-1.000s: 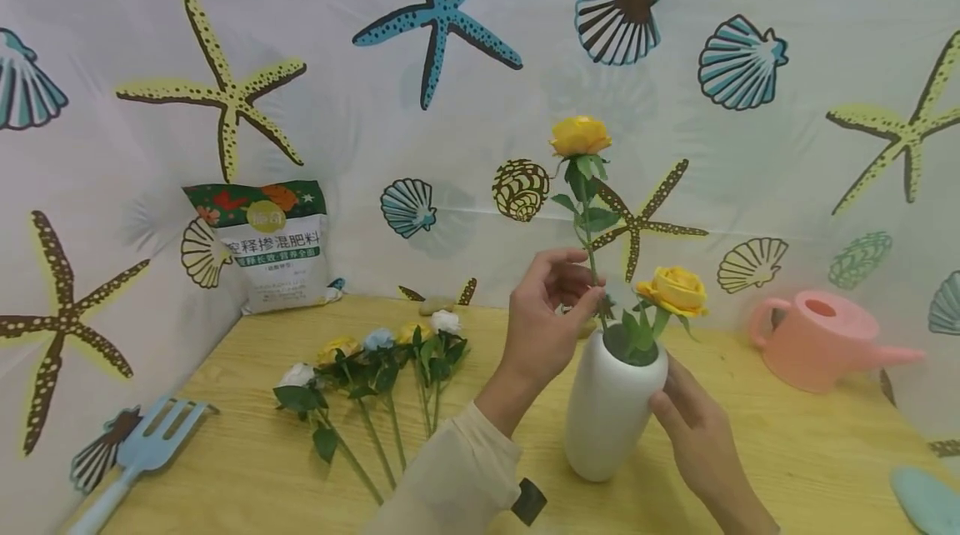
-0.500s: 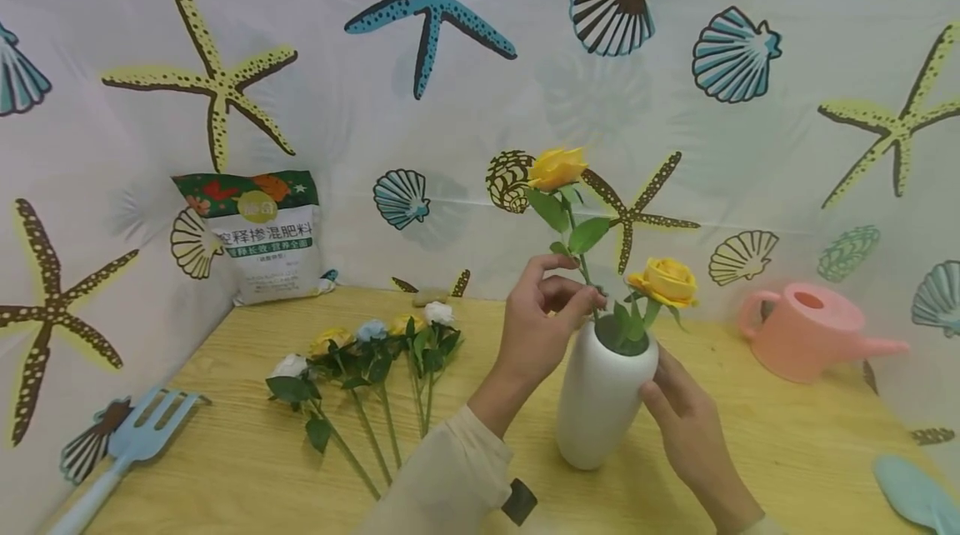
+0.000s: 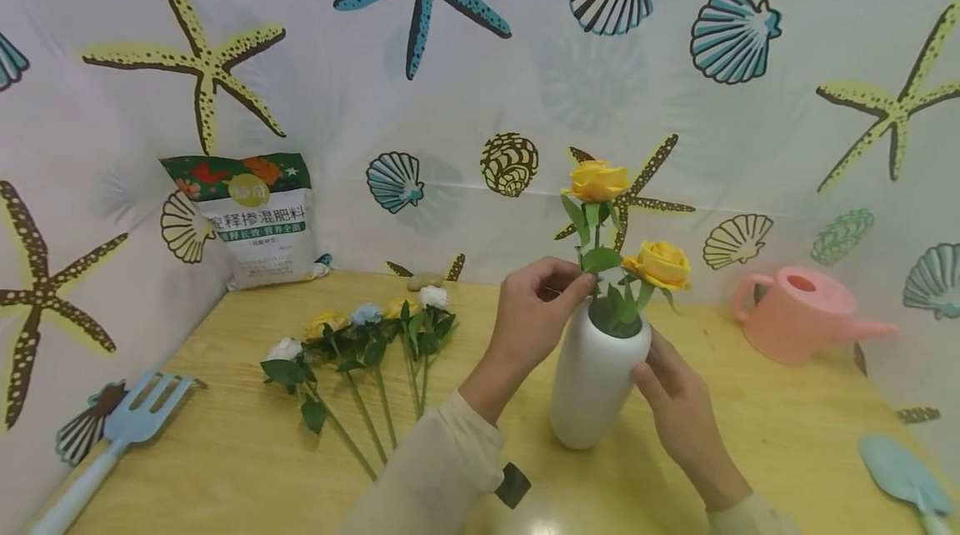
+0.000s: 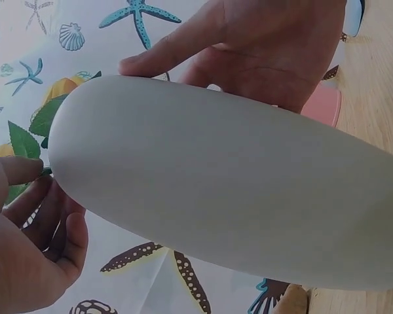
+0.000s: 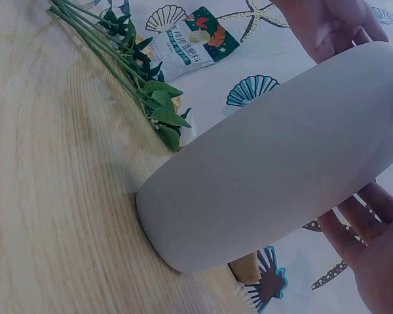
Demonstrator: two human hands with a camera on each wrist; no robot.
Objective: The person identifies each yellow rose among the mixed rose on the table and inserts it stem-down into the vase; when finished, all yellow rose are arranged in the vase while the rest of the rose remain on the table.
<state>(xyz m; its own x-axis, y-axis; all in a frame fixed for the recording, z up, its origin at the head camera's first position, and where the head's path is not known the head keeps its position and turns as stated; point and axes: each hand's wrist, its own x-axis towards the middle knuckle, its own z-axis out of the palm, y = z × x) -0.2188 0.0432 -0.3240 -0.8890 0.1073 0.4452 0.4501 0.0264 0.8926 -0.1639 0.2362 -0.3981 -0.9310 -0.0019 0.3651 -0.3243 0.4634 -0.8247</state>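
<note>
A white vase (image 3: 592, 377) stands upright on the wooden table (image 3: 225, 468). My left hand (image 3: 581, 285) pinches the stem of a tall yellow rose (image 3: 597, 180) just above the vase mouth. A shorter yellow rose (image 3: 660, 263) leans out of the same mouth to the right. My right hand (image 3: 652, 368) holds the vase's right side, thumb at the front. In the left wrist view the vase (image 4: 236, 190) fills the frame, with the right hand (image 4: 268, 46) behind it and my left hand's fingers (image 4: 26, 248) at its mouth. The right wrist view shows the vase (image 5: 268, 163) from low down.
Several loose roses (image 3: 367, 335) lie on the table left of the vase. A fertiliser bag (image 3: 255, 218) leans in the back left corner. A pink watering can (image 3: 798, 314) stands at the right. A blue garden fork (image 3: 127, 427) lies front left, a blue trowel (image 3: 900, 468) front right.
The tall yellow rose has sunk deeper into the vase and its stem now stands more upright. My left hand came down with it to the vase mouth; the right hand stayed on the vase.
</note>
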